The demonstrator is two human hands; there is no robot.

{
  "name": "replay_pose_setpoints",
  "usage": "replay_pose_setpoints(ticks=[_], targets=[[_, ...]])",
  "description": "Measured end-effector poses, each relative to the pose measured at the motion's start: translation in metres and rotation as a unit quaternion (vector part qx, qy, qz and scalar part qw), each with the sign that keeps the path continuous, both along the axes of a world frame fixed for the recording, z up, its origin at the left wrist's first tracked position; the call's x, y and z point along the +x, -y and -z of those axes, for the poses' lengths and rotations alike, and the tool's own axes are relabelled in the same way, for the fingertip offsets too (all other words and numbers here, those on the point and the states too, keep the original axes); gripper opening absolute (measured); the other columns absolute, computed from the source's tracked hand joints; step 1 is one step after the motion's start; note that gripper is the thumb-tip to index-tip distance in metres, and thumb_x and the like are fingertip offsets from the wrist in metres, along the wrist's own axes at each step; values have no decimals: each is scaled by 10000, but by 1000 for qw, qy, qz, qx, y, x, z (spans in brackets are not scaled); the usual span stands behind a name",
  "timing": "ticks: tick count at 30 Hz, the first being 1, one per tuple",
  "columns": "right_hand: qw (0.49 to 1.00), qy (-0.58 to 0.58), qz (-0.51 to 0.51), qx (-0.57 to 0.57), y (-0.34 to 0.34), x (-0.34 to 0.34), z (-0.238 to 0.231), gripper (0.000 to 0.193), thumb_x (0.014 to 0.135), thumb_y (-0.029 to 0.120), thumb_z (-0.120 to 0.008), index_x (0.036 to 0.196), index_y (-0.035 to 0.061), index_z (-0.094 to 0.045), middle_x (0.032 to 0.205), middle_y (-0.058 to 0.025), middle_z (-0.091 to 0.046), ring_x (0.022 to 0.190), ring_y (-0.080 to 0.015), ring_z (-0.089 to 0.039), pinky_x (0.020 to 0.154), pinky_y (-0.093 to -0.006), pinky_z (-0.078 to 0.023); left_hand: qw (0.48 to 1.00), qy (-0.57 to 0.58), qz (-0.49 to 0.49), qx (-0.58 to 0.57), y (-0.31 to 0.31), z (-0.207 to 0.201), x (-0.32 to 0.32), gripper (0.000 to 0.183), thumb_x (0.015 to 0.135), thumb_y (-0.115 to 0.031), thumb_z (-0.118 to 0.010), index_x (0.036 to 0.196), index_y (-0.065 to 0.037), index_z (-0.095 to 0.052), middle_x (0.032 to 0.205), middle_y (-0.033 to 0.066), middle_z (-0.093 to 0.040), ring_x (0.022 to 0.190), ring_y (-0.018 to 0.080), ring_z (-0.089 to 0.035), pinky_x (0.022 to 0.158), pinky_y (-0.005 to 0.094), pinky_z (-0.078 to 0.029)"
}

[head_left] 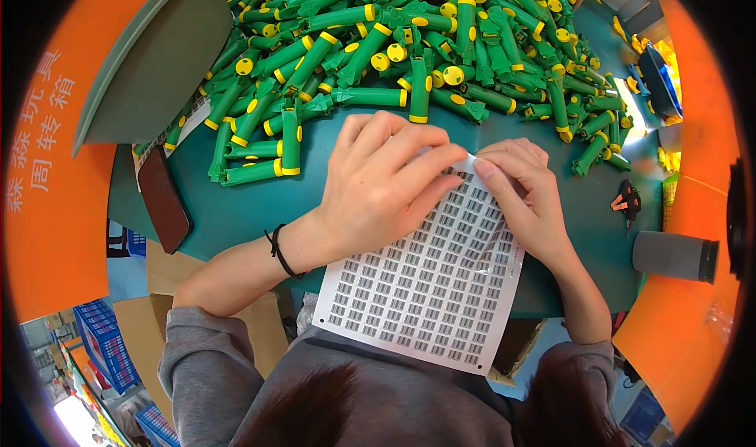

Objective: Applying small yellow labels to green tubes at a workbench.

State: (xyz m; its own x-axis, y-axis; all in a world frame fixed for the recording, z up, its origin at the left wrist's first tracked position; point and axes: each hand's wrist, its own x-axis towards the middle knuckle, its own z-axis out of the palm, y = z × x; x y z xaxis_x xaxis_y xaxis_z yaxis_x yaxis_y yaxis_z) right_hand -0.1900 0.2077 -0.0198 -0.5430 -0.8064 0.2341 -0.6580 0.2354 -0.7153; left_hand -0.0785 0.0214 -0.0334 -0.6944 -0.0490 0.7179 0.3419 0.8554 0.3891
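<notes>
A white sheet of small printed labels (409,289) hangs tilted in front of me, its lower edge by my lap. My right hand (528,191) grips its upper right edge, thumb on the printed face and fingers behind. My left hand (390,179) is at the top of the sheet, with bent fingers and its thumb and index tips close together. Whatever lies between those tips is too small to make out. Beyond both hands lies a big heap of green plastic tubes with yellow end caps (366,57).
On the green table (236,226), a brown flat case (165,199) lies at left. A grey cup (673,256) and a small black-and-orange tool (628,203) are at right. A grey-green bin panel (157,61) leans at far left. Cardboard boxes (146,329) stand below the table.
</notes>
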Motion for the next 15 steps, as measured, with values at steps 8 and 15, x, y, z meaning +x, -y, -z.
replay_pose_setpoints(ticks=[8,15], targets=[[1000,-6,7,7,3,4,-4,167,951,140,-599,924,-7,-675,897,-44,-650,890,-160,-541,947,-324,-308,999,7,9,-33,3,-4,0,201,679,-110,-822,854,-130,-724,886,-40,-662,815,190,-560,756,329,-395],[1000,-9,9,10,3,3,-3,159,946,136,-608,924,-4,-679,890,-39,-651,893,-163,-544,950,-330,-308,997,60,36,-31,4,-8,0,183,717,-97,-800,855,-112,-681,909,-23,-659,847,199,-565,777,328,-393]])
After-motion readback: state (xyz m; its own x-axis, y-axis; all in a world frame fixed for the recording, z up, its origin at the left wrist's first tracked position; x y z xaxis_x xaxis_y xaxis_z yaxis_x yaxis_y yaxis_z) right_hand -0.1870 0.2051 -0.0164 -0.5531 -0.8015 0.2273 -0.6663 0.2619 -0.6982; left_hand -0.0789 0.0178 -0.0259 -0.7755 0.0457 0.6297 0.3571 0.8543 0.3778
